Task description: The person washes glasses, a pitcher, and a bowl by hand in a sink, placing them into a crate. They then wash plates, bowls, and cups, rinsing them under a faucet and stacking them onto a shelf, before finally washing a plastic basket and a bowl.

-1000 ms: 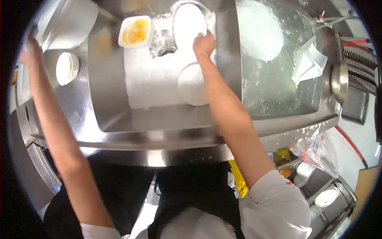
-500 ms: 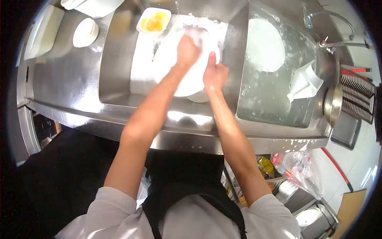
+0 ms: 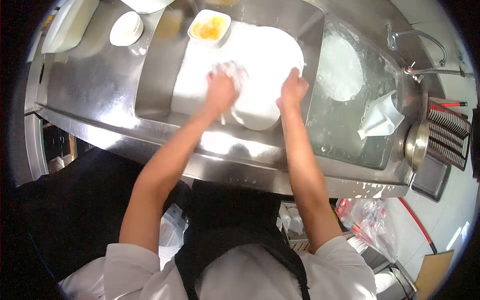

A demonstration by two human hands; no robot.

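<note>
My right hand [image 3: 293, 90] grips the right edge of a large white plate [image 3: 270, 65], its thumb lying on the rim. The plate is tilted in the foamy left sink basin [image 3: 152, 85]. Over the plate's left side is my left hand [image 3: 222, 89], its fingers closed round a whitish, blurred scrubbing pad [image 3: 234, 71]. A square white dish [image 3: 220, 37] with something yellow in it sits at the back of the basin, beyond my hands.
Water fills the right basin [image 3: 330, 135], which holds a round white plate [image 3: 342, 67] and an angular white dish [image 3: 382, 117]. A white bowl [image 3: 126, 29] and a white container [image 3: 70, 25] stand on the left counter. A metal bowl [image 3: 416, 145] leans near the tap [image 3: 420, 70].
The view has shifted somewhat. My left hand has moved down and left with the pad, away from my right hand. My right hand still holds the plate, which has moved right.
</note>
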